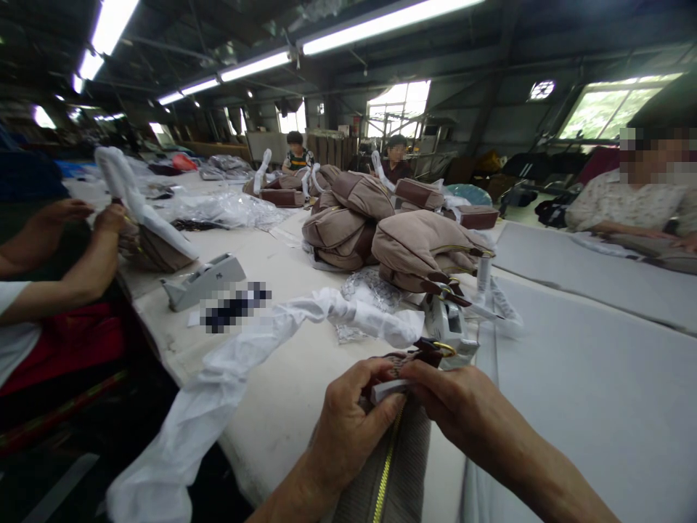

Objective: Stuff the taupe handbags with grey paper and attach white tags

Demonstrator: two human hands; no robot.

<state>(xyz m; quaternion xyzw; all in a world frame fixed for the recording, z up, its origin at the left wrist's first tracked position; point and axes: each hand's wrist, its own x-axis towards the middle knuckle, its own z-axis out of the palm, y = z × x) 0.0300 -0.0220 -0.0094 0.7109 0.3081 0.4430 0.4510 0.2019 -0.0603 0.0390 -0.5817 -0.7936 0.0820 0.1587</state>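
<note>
My left hand (348,425) and my right hand (462,410) are closed together on the top end of a taupe handbag (395,472) with a brass zipper, low in the middle of the view. Between my fingertips sits a small white strip, maybe tape (388,390), pressed near the bag's brown strap tab and gold ring (435,350). The bag's strap, wrapped in white tissue paper (255,349), trails off to the left across the table edge.
A heap of finished taupe handbags (381,232) lies on the white padded table (588,378). Two tape dispensers (204,280) (449,323) stand nearby. A person's arms (59,254) work a wrapped bag at left; other people sit at the far end and right.
</note>
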